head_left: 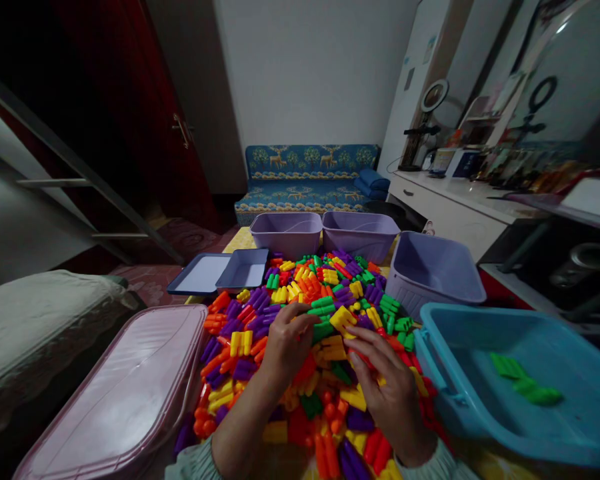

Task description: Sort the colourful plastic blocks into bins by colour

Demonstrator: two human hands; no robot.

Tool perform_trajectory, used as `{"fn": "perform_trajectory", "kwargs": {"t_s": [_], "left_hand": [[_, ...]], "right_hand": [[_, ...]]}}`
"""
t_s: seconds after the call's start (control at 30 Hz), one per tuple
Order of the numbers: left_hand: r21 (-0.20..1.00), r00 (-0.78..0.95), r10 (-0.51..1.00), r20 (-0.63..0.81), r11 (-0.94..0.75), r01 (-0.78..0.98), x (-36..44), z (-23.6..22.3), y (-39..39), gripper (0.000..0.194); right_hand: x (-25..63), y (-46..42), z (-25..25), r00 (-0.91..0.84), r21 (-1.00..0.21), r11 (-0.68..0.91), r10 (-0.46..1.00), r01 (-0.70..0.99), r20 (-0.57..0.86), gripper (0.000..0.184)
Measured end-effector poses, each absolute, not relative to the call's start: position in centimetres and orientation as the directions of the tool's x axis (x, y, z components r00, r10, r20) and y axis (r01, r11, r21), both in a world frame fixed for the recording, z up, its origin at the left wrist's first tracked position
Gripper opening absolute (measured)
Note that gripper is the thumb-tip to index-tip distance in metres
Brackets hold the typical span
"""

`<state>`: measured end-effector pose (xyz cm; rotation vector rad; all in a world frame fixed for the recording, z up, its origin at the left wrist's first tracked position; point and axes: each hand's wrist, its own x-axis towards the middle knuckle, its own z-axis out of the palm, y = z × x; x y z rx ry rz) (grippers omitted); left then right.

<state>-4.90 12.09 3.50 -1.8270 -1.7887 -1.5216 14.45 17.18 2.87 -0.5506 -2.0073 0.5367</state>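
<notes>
A large heap of bright plastic toy building blocks (307,290) in yellow, green, orange, red and purple covers the table in front of me. My left hand (290,337) is over the middle of the heap, its fingers curled and pinched at the edge of a green block (323,329). To its right, my right hand (387,380) has its fingers stretched out and apart. Its fingertips reach the lower edge of a tilted yellow block (343,320). The left fingertips partly hide the green block.
Lilac bins (286,233) stand behind the heap, with another lilac bin (433,273) at right. A blue tub (460,353) holds green blocks (525,380). On the left are a pink lidded box (130,380) and shallow blue-rimmed trays (243,270). A patterned sofa (310,177) stands beyond.
</notes>
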Motion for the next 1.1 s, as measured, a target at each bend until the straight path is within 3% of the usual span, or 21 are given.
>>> {"fn": "perform_trajectory", "kwargs": {"t_s": [0.1, 0.2, 0.27, 0.37, 0.53, 0.73, 0.83, 0.97, 1.1], "left_hand": [[0.714, -0.345, 0.67, 0.657, -0.405, 0.571, -4.7, 4.5, 11.8, 0.012], [0.891, -0.292, 0.843, 0.453, -0.435, 0.128, -4.4, 5.3, 11.3, 0.014], [0.92, -0.228, 0.912, 0.343, -0.375, -0.117, -4.0, 5.4, 11.0, 0.018], [0.91, -0.215, 0.942, 0.258, -0.312, -0.273, -3.5, 5.2, 10.7, 0.021], [0.953, -0.212, 0.953, 0.218, -0.254, -0.163, -3.4, 5.0, 10.6, 0.026], [0.947, -0.528, 0.797, 0.294, -0.319, 0.045, -5.0, 4.9, 10.4, 0.021], [0.925, -0.457, 0.805, 0.378, -0.308, 0.223, -4.4, 4.7, 10.5, 0.017], [0.808, -0.3, 0.803, 0.515, -0.337, 0.484, -3.4, 4.7, 10.7, 0.02], [0.735, -0.243, 0.78, 0.577, -0.365, 0.571, -3.4, 4.4, 11.0, 0.027]], "right_hand": [[12.9, 18.0, 3.9, -0.431, -0.751, 0.654, 0.706, 0.09, 0.562, 0.034], [11.7, 18.2, 4.4, -0.457, -0.865, 0.501, 0.763, -0.031, 0.458, 0.057], [11.4, 18.1, 4.6, -0.448, -0.845, 0.531, 0.742, -0.06, 0.498, 0.046], [11.2, 17.8, 4.5, -0.397, -0.786, 0.617, 0.711, -0.044, 0.581, 0.018], [11.5, 17.5, 3.5, -0.419, -0.852, 0.523, 0.767, -0.031, 0.486, 0.012], [12.3, 17.7, 3.2, -0.408, -0.939, 0.29, 0.847, -0.184, 0.341, 0.015], [12.0, 17.6, 3.8, -0.505, -0.929, 0.291, 0.781, -0.229, 0.368, 0.012], [11.5, 17.5, 4.0, -0.558, -0.925, 0.322, 0.738, -0.201, 0.379, 0.009], [11.5, 17.4, 3.8, -0.557, -0.89, 0.442, 0.713, -0.114, 0.425, 0.011]]}}
